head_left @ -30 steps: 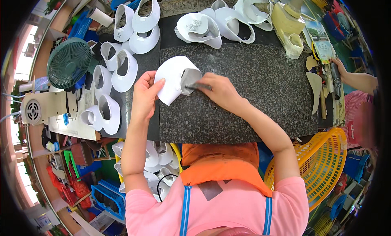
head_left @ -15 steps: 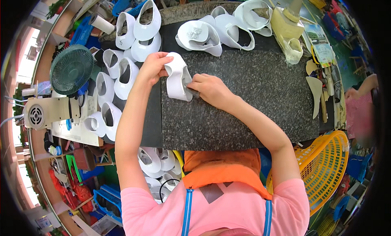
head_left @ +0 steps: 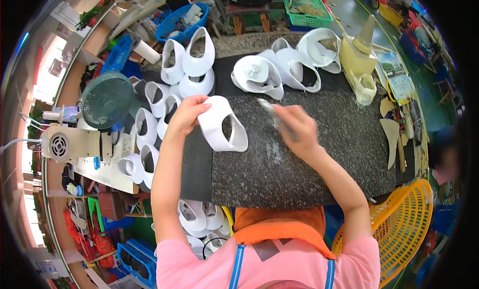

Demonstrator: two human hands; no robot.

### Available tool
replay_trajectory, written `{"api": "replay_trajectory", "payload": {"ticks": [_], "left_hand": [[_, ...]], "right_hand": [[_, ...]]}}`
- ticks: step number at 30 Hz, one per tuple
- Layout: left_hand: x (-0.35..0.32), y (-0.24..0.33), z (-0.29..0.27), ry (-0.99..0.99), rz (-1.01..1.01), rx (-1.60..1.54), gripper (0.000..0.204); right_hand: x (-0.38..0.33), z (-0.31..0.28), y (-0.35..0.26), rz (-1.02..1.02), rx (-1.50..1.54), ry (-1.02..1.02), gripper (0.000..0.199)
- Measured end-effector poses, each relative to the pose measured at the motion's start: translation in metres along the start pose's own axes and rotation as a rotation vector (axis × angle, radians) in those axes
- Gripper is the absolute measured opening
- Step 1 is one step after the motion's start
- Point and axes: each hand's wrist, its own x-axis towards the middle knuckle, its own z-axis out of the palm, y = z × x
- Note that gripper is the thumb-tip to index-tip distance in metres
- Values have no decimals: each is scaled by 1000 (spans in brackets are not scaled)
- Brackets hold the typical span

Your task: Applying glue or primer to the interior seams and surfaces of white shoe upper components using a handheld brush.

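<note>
My left hand (head_left: 186, 117) pinches a white shoe upper (head_left: 211, 134) by its upper left edge, holding it tilted above the dark speckled work surface (head_left: 279, 174). The upper's opening faces right. My right hand (head_left: 302, 132), partly smeared by motion, is closed around a thin greyish-white tool (head_left: 267, 107). Its kind cannot be made out. The tool's tip points up and left, apart from the upper. Beyond my hands lie several more white uppers (head_left: 257, 75). Another group of uppers (head_left: 198, 53) stands to the left.
A cream plastic glue container (head_left: 357, 62) stands at the back right, near hand tools (head_left: 404, 122). At the left are a green fan (head_left: 107, 100) and a beige machine (head_left: 70, 143). A yellow basket (head_left: 405, 229) leans at the lower right; more uppers (head_left: 192, 214) lie below the table edge.
My right hand has drawn away from the upper to the right, and the tool now shows. My left hand has turned the upper so its opening shows. The whole view has shifted slightly.
</note>
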Motion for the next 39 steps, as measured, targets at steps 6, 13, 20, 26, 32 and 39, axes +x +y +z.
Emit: {"api": "replay_trajectory", "payload": {"ticks": [6,13,20,26,32,39], "left_hand": [[-40,58,-37,261,595,-343,26],[58,11,-67,361,787,-1066,29],[82,-40,-52,757,563,-959,38],[60,-15,9,1058,510,-854,71],[75,-21,97,772,950,1077,35],[60,2,118,649,833,1076,9]], "right_hand": [[-21,-59,-8,418,173,87,29],[-36,-81,-8,604,310,157,23],[-42,-101,-2,671,303,143,21],[-47,-110,-1,809,289,286,30],[-37,-91,8,741,533,17,16],[3,-35,9,845,753,-475,65]]}}
